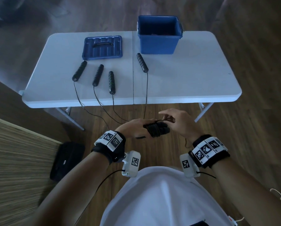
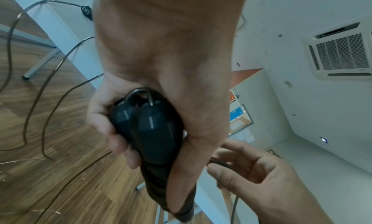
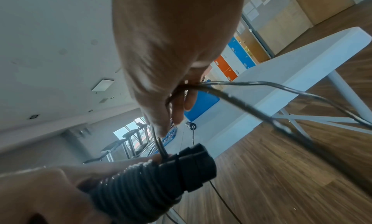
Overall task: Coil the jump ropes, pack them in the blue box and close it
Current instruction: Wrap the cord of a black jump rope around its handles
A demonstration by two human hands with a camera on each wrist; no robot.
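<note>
My left hand (image 1: 134, 128) grips a pair of black jump-rope handles (image 2: 149, 128) below the table's front edge. Black cord is wound in tight turns around this bundle (image 1: 157, 130), which also shows in the right wrist view (image 3: 153, 179). Just to its right, my right hand (image 1: 175, 120) pinches a doubled length of the loose cord (image 3: 241, 90) between thumb and fingers. The open blue box (image 1: 159, 41) stands at the back of the table, and its blue lid (image 1: 102, 47) lies flat to the left. What is inside the box is too dark to tell.
Several black handles (image 1: 111, 82) lie on the white folding table (image 1: 193, 75), their cords hanging over the front edge to the wooden floor. A black bag (image 1: 66, 160) sits on the floor at my left beside a wooden cabinet (image 1: 14, 152).
</note>
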